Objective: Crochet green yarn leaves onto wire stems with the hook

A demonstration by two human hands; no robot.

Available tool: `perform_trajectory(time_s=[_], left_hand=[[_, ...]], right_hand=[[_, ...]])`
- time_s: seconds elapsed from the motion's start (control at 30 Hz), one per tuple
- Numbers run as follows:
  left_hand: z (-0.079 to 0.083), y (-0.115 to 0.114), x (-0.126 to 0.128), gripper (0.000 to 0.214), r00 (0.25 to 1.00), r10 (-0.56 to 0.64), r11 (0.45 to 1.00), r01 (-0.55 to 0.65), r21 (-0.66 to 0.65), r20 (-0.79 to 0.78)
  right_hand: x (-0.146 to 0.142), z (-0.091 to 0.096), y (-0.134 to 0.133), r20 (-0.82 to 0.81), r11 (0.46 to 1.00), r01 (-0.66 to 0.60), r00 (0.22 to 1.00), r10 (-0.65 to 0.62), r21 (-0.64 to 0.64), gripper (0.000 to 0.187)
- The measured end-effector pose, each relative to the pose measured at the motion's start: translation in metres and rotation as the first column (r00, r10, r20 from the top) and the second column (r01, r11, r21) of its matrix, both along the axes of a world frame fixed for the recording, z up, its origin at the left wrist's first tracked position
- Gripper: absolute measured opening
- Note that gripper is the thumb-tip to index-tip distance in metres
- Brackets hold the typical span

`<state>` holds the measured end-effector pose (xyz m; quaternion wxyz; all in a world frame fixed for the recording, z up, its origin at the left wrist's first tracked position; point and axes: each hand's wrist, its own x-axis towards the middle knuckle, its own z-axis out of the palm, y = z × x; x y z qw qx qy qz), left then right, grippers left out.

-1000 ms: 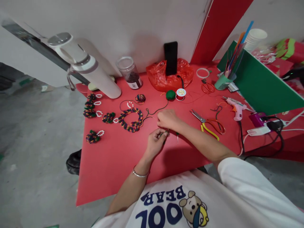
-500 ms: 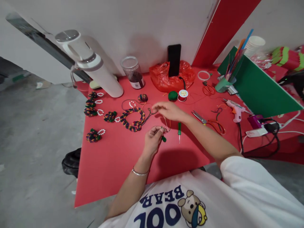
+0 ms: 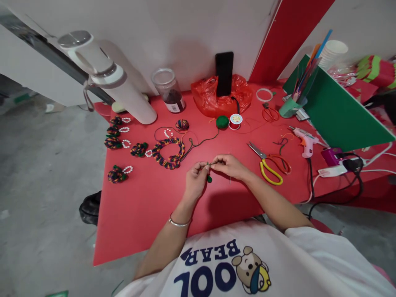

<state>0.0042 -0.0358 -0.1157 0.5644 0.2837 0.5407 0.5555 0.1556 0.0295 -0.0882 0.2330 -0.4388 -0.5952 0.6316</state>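
Note:
My left hand (image 3: pixel 195 180), with a silver bangle on the wrist, is closed in a pinch on a small green cord piece (image 3: pixel 209 178) above the red table (image 3: pixel 148 214). My right hand (image 3: pixel 229 166) meets it fingertip to fingertip, pinching the same piece or a thin thread I cannot make out. A thin pointed tool shows just below my right hand. A multicoloured braided ring (image 3: pixel 168 153) lies just beyond my left hand, with a dark green cord (image 3: pixel 201 143) trailing to a green yarn ball (image 3: pixel 222 121).
Several small braided rosettes with pearl loops (image 3: pixel 117 174) lie at the table's left. Yellow-handled pliers and scissors (image 3: pixel 269 165), a glue gun (image 3: pixel 305 140), a red thread spool (image 3: pixel 235 121), a jar (image 3: pixel 168 90), a white bottle (image 3: pixel 111 80), a red bag with a phone (image 3: pixel 224 74) and cables stand around.
My right hand, stretched out toward the braided ring half a second ago, has come back and joined my left hand in a pinch. The green-handled tool is now mostly hidden under it.

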Motion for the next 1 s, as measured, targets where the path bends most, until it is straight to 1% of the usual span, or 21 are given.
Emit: perform_trajectory(time_s=[0.13,0.23,0.37,0.5,0.6,0.7,0.83,1.0], left_hand=[[0.001,-0.001,0.001,0.028,0.996,0.015,1.0,-0.014,0.016,-0.087],[0.003,-0.002,0.002,0.026,0.991,0.026,0.999,-0.023,0.028,-0.131],[0.0,-0.003,0.002,0.026,0.992,0.021,0.998,-0.015,0.054,-0.123],[-0.004,-0.003,0.0,0.026,0.993,-0.011,0.996,0.021,0.081,-0.118],[-0.005,-0.003,-0.001,0.026,0.993,-0.029,0.995,0.04,0.092,-0.117],[-0.004,-0.003,-0.001,0.027,0.996,-0.035,0.995,0.043,0.095,-0.084],[-0.001,-0.002,-0.002,0.03,0.998,-0.056,0.995,0.057,0.081,-0.011],[0.003,0.0,-0.003,0.035,0.996,-0.04,0.998,0.036,0.049,0.086]], right_hand=[[0.0,-0.003,-0.002,0.005,0.999,0.044,0.999,-0.044,0.01,0.021],[-0.002,-0.006,-0.004,0.027,0.995,0.079,0.996,-0.08,0.053,0.018],[-0.007,-0.011,-0.007,0.046,0.982,0.15,0.987,-0.157,0.115,0.014],[-0.012,-0.016,-0.01,0.034,0.968,0.196,0.978,-0.204,0.156,0.015],[-0.012,-0.018,-0.012,0.074,0.951,0.187,0.975,-0.212,0.247,0.017],[-0.009,-0.014,-0.013,0.131,0.928,0.162,0.968,-0.216,0.335,0.019],[-0.007,-0.009,-0.014,0.139,0.917,0.165,0.963,-0.229,0.363,0.024],[-0.004,-0.009,-0.013,0.185,0.91,0.098,0.965,-0.186,0.402,0.016]])
